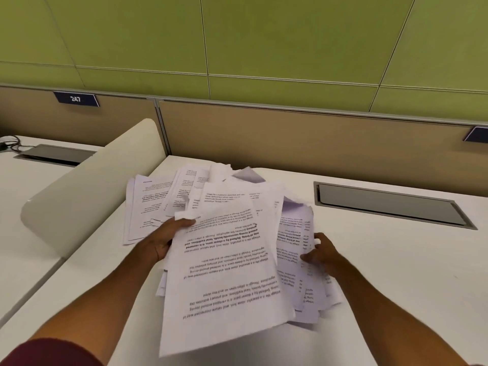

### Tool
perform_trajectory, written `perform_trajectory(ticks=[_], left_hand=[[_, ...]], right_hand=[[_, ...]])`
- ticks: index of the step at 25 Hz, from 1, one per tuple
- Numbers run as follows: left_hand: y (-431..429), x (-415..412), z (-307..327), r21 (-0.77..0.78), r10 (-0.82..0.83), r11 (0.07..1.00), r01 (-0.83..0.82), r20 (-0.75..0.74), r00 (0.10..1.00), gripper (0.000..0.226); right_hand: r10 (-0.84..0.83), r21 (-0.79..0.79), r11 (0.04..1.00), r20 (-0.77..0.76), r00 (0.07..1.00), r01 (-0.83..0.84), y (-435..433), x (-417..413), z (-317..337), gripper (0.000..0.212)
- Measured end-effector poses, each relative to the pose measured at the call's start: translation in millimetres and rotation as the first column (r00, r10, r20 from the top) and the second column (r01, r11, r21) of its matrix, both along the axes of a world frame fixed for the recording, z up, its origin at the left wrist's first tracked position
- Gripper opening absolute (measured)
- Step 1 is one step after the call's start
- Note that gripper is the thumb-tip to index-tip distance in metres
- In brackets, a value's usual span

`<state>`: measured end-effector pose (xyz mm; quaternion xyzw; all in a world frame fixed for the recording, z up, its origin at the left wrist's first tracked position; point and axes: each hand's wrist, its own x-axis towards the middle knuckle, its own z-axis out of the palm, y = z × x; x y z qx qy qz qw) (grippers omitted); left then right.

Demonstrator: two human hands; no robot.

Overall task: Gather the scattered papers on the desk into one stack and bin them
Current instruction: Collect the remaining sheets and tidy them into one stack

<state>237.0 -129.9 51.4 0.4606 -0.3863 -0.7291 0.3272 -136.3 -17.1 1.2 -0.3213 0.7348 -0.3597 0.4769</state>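
Reaching forward, your left hand (167,241) pinches the left edge of the top sheets (227,276), thumb on top; your right hand (322,254) curls its fingers against the right edge of the papers (291,233), heaped loosely in the middle of the desk (396,286).

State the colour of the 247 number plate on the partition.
The plate is dark navy with white digits; head view shows it best.

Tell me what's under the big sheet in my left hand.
Under the top sheet, gripped by the left hand, more printed sheets stick out on the right, where the right hand grips their edge. The rest beneath, and the desk there, is covered.
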Motion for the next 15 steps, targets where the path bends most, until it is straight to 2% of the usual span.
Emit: perform_trajectory(ticks=[4,6,7,9,11,13,14,15], left_hand=[[-9,-12,20,-0.091,-0.028,0.996,0.020,-0.089,0.996,0.031],[-11,-27,20,-0.113,-0.054,0.993,0.045,-0.080,0.995,0.033],[-10,-38,17,-0.118,-0.077,0.990,0.074,-0.021,0.997,0.033],[-5,-61,3,-0.120,-0.116,0.982,0.145,0.222,0.968,0.036],[1,-77,-17,-0.080,-0.140,0.978,0.193,0.436,0.889,0.045],[6,-87,-33,-0.041,-0.125,0.983,0.178,0.555,0.822,0.055],[6,-90,-39,-0.063,-0.106,0.980,0.188,0.637,0.764,0.059],[5,-91,-42,-0.088,-0.076,0.974,0.209,0.742,0.667,0.063]], right_hand=[[0.003,0.010,1.000,0.035,0.999,-0.003,0,-1,1,0.061],[0.019,-0.009,1.000,0.052,0.998,-0.019,1,-2,2,0.059],[0.029,-0.016,0.999,0.049,0.998,-0.028,2,-4,1,0.059],[0.046,-0.026,0.999,0.068,0.997,-0.045,2,-9,-3,0.057],[0.038,-0.024,0.999,0.079,0.996,-0.037,1,-13,-5,0.044],[-0.004,0.004,1.000,0.098,0.995,0.004,-2,-16,-5,0.037],[-0.014,0.031,0.999,0.131,0.991,0.010,-5,-18,-4,0.043],[-0.002,0.057,0.998,0.162,0.987,-0.008,-6,-19,-3,0.049]])
